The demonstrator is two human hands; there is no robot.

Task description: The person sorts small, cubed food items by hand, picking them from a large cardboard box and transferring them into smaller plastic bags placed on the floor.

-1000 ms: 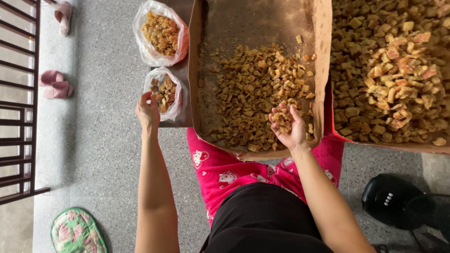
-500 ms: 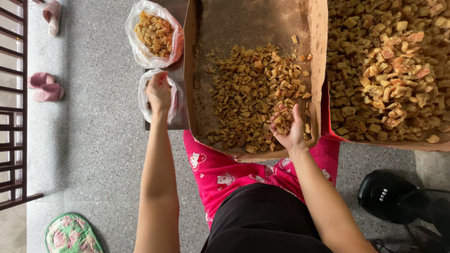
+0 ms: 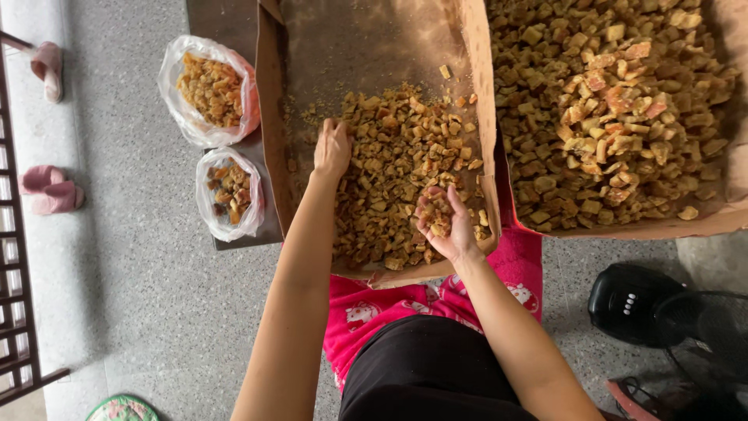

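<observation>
A cardboard tray point(image 3: 273, 156) in front of me holds a heap of small golden-brown dried pieces point(image 3: 397, 156). My right hand point(image 3: 442, 226) is cupped palm up over the near edge of the heap, with a handful of pieces resting in it. Fingers down, my left hand point(image 3: 333, 148) touches the left side of the heap. A second, larger cardboard tray point(image 3: 623, 230) of coarser pieces lies to the right.
Two clear plastic bags of sorted pieces, a larger one point(image 3: 209, 90) and a smaller one point(image 3: 230, 191), sit left of the tray. Pink slippers point(image 3: 47, 187) and a railing point(image 3: 12, 273) are at far left. A black fan base point(image 3: 635, 304) stands lower right.
My left hand moved from the smaller bag rightward onto the heap in the tray. My right hand stays cupped with pieces in it.
</observation>
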